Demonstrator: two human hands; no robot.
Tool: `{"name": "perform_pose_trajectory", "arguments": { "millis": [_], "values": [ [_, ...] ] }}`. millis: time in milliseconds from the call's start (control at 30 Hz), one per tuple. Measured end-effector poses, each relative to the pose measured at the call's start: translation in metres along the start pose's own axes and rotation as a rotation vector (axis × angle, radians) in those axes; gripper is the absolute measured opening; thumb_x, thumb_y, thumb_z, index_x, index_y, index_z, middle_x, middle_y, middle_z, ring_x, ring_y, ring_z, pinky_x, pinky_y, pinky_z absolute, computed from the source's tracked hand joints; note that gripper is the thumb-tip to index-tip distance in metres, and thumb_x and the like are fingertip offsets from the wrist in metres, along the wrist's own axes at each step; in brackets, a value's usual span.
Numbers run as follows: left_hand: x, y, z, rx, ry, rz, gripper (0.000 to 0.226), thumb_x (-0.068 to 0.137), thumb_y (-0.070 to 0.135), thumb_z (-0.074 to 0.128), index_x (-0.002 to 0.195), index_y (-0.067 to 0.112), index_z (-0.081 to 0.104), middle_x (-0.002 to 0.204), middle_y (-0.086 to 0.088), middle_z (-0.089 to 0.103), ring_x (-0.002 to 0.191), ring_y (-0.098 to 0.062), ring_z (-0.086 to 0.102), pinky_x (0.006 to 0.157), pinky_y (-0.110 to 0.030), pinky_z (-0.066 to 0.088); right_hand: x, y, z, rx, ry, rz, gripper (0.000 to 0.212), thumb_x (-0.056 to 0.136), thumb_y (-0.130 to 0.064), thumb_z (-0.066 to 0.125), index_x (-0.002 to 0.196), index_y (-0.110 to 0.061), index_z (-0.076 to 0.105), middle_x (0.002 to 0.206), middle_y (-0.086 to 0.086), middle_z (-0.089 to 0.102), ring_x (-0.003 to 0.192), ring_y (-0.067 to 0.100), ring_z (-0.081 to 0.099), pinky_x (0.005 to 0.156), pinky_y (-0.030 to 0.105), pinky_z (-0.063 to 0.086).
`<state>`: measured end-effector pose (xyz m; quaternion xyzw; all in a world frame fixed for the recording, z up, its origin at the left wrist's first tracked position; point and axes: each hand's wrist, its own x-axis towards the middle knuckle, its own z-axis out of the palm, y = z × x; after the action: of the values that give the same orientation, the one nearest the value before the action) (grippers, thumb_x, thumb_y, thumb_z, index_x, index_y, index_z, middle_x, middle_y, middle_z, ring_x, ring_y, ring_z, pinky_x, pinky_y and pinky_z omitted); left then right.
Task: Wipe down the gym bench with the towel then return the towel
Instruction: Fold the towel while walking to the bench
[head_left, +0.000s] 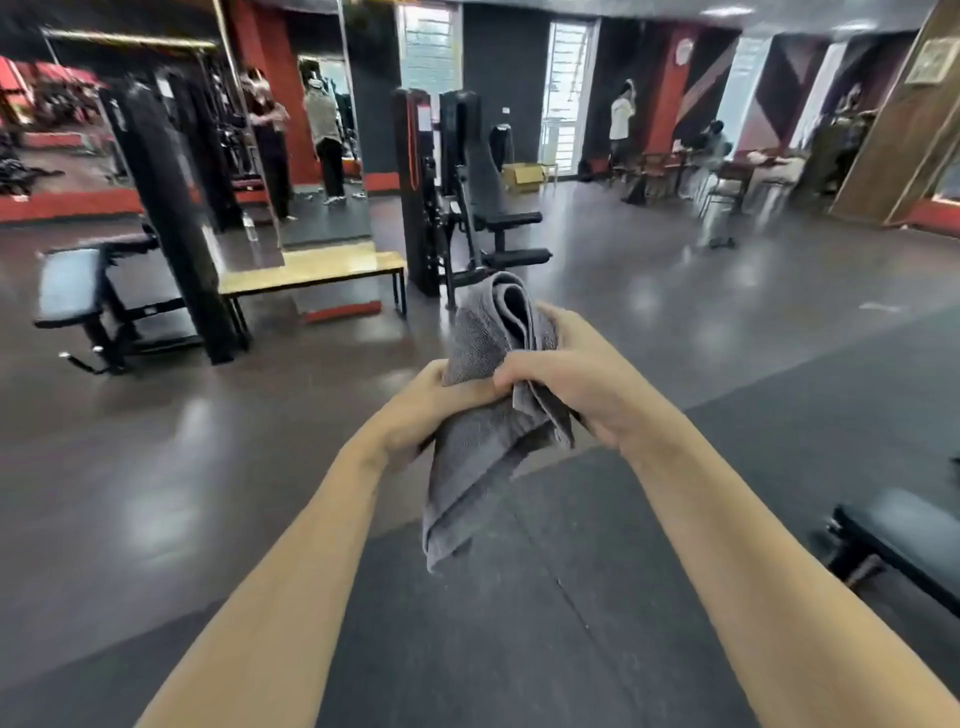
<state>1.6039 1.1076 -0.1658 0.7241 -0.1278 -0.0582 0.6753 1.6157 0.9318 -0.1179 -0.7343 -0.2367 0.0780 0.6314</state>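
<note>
Both hands, left hand (423, 410) and right hand (574, 384), clenched on bunched grey towel (488, 415); loose tail below hands may snag or slip free while walking.

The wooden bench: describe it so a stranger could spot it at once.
Look left of centre to the tall mirror on the red wall. At its foot stands the wooden bench, long and low, between two black weight machines. Its pale yellow top on thin dark legs sets it apart from the black padded seats around it.
</note>
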Motion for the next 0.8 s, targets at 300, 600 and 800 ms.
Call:
{"name": "perform_pose_trajectory", "arguments": {
  "millis": [300, 600, 800],
  "values": [
    [0.207, -0.16, -0.042, 0.127, -0.456, -0.288, 0.043, 0.068, 0.036, 0.089, 0.101, 0.01, 0.08, 0.105, -0.015, 0.081, 0.094, -0.028, 0.077, 0.083, -0.037, 0.062, 0.08, 0.149, -0.11, -0.049, 0.717, 0.24, 0.022, 0.081, 0.01, 0.05, 0.078, -0.011, 0.044, 0.056, 0.002, 0.042, 0.038, 0.008, 0.046, 0.041, 0.02, 0.038],
    [0.423, -0.2, -0.068, 0.135, -0.696, -0.419, 0.04, 0.07, 0.025, 0.089, 0.108, 0.016, 0.079, 0.108, -0.013, 0.081, 0.092, -0.025, 0.079, 0.075, -0.034, 0.063, 0.163, 0.238, -0.198, -0.09, 1.095, 0.503, 0.019, 0.08, 0.005, 0.051, 0.07, -0.011, 0.047, 0.045, -0.003, 0.054, 0.034, 0.005, 0.047, 0.032, 0.017, 0.034],
    [0.559, -0.227, -0.004, -0.004, -0.52, -0.487, 0.028, 0.069, 0.017, 0.089, 0.096, 0.013, 0.08, 0.096, -0.011, 0.08, 0.079, -0.018, 0.076, 0.069, -0.028, 0.062, 0.189, 0.3, -0.289, -0.113, 1.221, 0.57, 0.008, 0.074, -0.001, 0.058, 0.071, -0.003, 0.05, 0.064, -0.001, 0.049, 0.06, 0.012, 0.044, 0.059, 0.028, 0.034]
  ]
}}
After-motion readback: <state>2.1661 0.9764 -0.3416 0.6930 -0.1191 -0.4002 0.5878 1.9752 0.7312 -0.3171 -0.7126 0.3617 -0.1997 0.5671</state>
